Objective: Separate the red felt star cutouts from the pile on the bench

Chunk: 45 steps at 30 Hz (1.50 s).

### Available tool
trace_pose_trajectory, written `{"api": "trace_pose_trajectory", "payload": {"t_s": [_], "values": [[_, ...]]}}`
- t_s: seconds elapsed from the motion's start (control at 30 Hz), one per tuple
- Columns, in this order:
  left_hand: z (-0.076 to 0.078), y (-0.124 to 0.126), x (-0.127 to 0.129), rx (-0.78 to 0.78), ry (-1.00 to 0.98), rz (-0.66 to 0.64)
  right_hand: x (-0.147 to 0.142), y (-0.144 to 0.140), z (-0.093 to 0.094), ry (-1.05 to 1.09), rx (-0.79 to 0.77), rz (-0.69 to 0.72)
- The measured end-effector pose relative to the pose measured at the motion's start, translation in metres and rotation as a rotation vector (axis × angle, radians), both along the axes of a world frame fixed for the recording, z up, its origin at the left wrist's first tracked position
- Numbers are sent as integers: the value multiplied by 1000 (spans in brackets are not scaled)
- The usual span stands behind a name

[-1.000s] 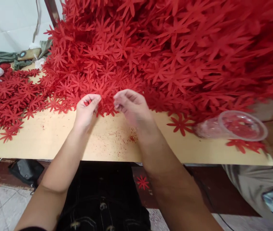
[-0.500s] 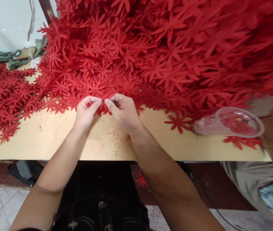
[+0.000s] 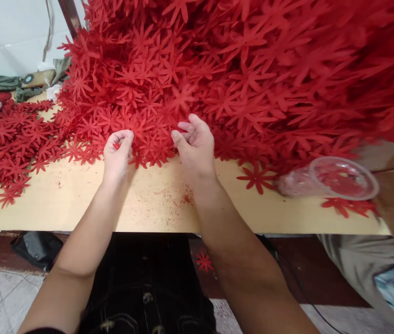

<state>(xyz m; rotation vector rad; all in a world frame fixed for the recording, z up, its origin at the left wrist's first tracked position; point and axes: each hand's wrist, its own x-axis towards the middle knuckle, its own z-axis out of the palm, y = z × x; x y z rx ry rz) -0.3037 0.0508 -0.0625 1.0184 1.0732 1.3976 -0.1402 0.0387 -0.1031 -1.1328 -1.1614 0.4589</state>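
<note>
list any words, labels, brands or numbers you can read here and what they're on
None can be read: the red cutouts, the table and the clear cup carry no print. The jeans studs are too small and blurred to show any marking.

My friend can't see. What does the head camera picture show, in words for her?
Two bare hands work at the near edge of a huge pile of red paper flowers on a tan table. The left hand pinches a red flower piece; the right hand is open against the pile. A clear plastic cup lies tipped over to the right.
</note>
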Motion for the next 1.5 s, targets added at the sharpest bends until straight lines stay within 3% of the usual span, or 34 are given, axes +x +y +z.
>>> {"api": "trace_pose_trajectory", "payload": {"t_s": [0.07, 0.13, 0.27, 0.37, 0.57, 0.7, 0.87, 1.03, 1.27, 1.4, 1.5], "values": [[0, -2, 6, -33, -17, -13, -2, -4, 4, -95, 26, -88], [0, -4, 7, -71, -39, -38, -11, -14, 14, -181, 48, -70], [4, -9, 6, -119, -75, -150, -37, -32, 32, -313, 6, 225], [12, -16, 6, -127, -77, -258, -47, -31, 29, -337, -116, 355], [14, -21, 8, -121, -99, -384, -33, -20, 18, -114, -181, 301], [1, -20, 7, 7, -62, -382, -30, -21, 24, 136, -237, 387], [-8, -19, 7, 93, 35, -465, -35, -25, 35, 211, -331, 388], [-8, -17, 9, 108, 39, -365, -35, -24, 33, 209, -381, 402], [0, -15, 8, 6, -68, -133, -31, -21, 33, 153, -264, 565], [1, -9, 0, -46, -110, -6, -25, -21, 31, 199, -279, 523], [-5, -3, -4, -17, -36, -9, -22, -18, 29, 266, -231, 447]]}}
